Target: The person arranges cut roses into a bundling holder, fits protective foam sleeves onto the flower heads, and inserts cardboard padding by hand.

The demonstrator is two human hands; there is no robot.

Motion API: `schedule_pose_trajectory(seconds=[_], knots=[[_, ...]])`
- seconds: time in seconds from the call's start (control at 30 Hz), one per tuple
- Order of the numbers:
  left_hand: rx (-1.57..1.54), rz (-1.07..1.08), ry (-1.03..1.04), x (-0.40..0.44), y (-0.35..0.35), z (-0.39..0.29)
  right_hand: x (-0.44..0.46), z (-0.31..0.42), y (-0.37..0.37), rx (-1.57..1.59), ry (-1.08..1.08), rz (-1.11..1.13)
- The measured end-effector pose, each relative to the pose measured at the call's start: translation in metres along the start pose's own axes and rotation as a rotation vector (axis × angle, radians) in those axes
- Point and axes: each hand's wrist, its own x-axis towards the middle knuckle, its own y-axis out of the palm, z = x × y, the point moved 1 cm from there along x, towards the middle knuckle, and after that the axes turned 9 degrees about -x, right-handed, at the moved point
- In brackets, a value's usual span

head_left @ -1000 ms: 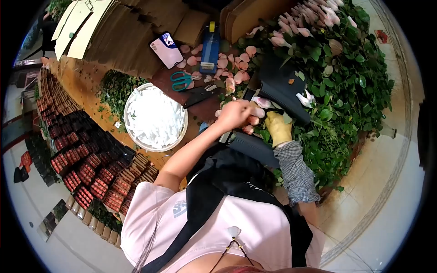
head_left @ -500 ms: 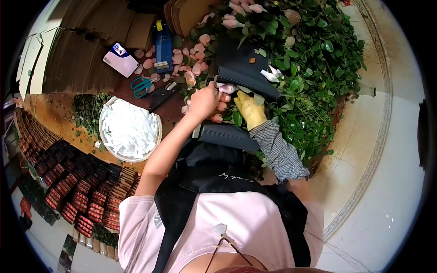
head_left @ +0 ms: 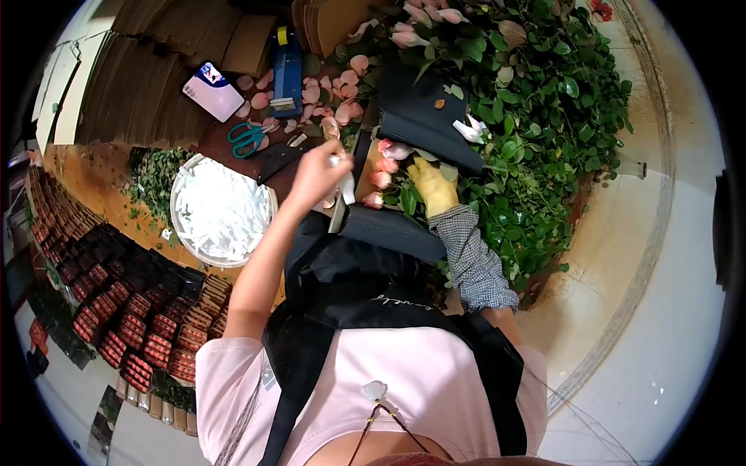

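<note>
My bare left hand [head_left: 318, 177] is closed around a white sleeve [head_left: 347, 188], just left of a row of pink roses. Several rose heads [head_left: 381, 179] lie between two dark padded blocks, the upper one [head_left: 416, 113] and the lower one [head_left: 392, 231]. One bud [head_left: 397, 151] at the top of the row is paler. My right hand [head_left: 434, 186], in a yellow glove, is closed on the leafy stems right of the heads; its fingertips are partly hidden among leaves.
A round basket of white sleeves [head_left: 186, 242] stands left. Teal scissors [head_left: 247, 140], a phone [head_left: 213, 93], a blue tape dispenser [head_left: 287, 78] and loose petals [head_left: 311, 95] lie beyond. Leafy stems [head_left: 536, 155] are heaped right; packed rose bundles [head_left: 140, 311] stand far left.
My left hand has drawn back leftward from the paler bud, and a white sleeve now shows in it. The rose heads are uncovered. My right hand stays on the stems, while the view has shifted.
</note>
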Motion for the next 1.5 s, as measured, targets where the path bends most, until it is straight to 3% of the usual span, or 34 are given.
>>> schedule_pose_trajectory(seconds=[0.1, 0.2, 0.27, 0.4, 0.53, 0.6, 0.8, 0.87, 0.93, 0.97, 1.0, 1.07, 1.13, 1.17, 1.2, 1.27, 1.33, 1.4, 1.47, 1.5], knots=[[0.226, 0.058, 0.144, 0.012, 0.044, -0.018, 0.001, -0.007, 0.016, 0.145, 0.030, -0.050], [0.438, 0.005, 0.294, 0.019, 0.066, -0.023, 0.002, -0.001, 0.021, 0.561, 0.130, -0.175], [0.385, -0.018, 0.337, 0.019, 0.069, -0.016, 0.002, 0.006, 0.001, -0.097, 0.046, -0.025], [0.316, -0.058, 0.501, 0.015, 0.067, -0.013, 0.012, -0.001, 0.021, -0.026, 0.155, 0.129], [0.473, -0.169, 0.563, 0.018, 0.063, -0.019, 0.012, -0.020, 0.050, -0.141, 0.013, 0.056], [0.509, -0.114, 0.544, 0.023, 0.063, -0.015, 0.008, -0.007, 0.034, -0.170, -0.026, 0.039], [0.399, -0.047, 0.551, 0.013, 0.054, -0.023, 0.003, 0.007, 0.006, -0.061, 0.120, -0.031], [0.402, -0.257, 0.483, -0.001, 0.033, -0.028, 0.004, 0.004, 0.008, -0.067, 0.112, -0.021], [0.466, -0.494, 0.230, -0.021, -0.010, -0.009, 0.007, 0.002, 0.011, -0.066, 0.111, 0.004], [0.299, -0.484, 0.093, -0.042, -0.041, -0.008, 0.007, 0.000, 0.012, -0.066, 0.112, 0.028], [0.490, -0.441, 0.112, -0.060, -0.071, 0.013, 0.009, -0.001, 0.013, -0.065, 0.108, 0.046], [0.665, -0.340, -0.160, -0.104, -0.111, 0.051, 0.012, -0.002, 0.016, -0.064, 0.105, 0.077], [0.470, -0.488, -0.353, -0.141, -0.147, 0.107, 0.014, -0.002, 0.017, -0.061, 0.104, 0.103], [0.393, -0.553, -0.329, -0.152, -0.173, 0.146, 0.013, -0.002, 0.017, -0.062, 0.102, 0.119], [0.543, -0.588, -0.367, -0.162, -0.188, 0.154, 0.013, -0.002, 0.017, -0.064, 0.102, 0.134], [0.545, -0.667, -0.353, -0.159, -0.199, 0.162, 0.013, -0.002, 0.016, -0.064, 0.105, 0.167], [0.650, -0.526, -0.278, -0.131, -0.179, 0.132, 0.012, -0.003, 0.013, -0.060, 0.116, 0.228], [0.308, -0.442, -0.109, -0.092, -0.134, 0.117, 0.008, -0.001, 0.001, -0.058, 0.090, 0.238], [-0.058, -0.184, -0.028, -0.061, -0.070, 0.058, -0.003, 0.003, -0.027, -0.056, -0.022, 0.106], [-0.029, -0.083, 0.019, -0.047, -0.044, 0.047, -0.011, 0.004, -0.039, -0.053, -0.139, -0.024]])
